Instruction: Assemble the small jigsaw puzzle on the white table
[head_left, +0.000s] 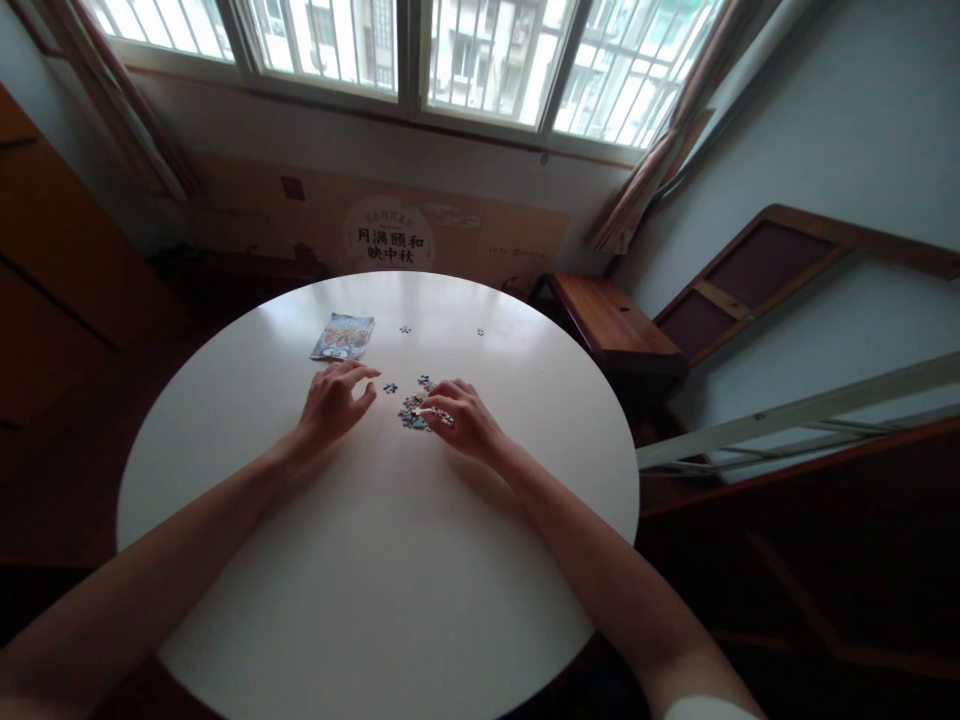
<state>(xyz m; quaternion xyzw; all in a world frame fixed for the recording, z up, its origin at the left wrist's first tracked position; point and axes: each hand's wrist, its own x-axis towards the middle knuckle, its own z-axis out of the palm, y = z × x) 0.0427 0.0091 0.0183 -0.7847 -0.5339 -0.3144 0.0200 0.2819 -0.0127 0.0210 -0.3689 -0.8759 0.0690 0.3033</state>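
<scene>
A small heap of jigsaw puzzle pieces (412,414) lies near the middle of a round white table (360,570). Over the heap's right side is my right hand (463,415), its fingers curled down at the pieces and hiding some of them; whether it pinches one cannot be made out. My left hand (335,402) rests left of the heap, thumb and fingers apart, holding nothing. One loose blue puzzle piece (391,388) lies between my two hands. Beyond my left hand is a flat, colourful printed packet (343,337).
Farther back on the table lie a puzzle piece (406,329) and another small piece (481,332). A wooden bench (615,315) stands past the right rear edge. Barred windows (480,60) and a printed panel (450,230) are behind the table.
</scene>
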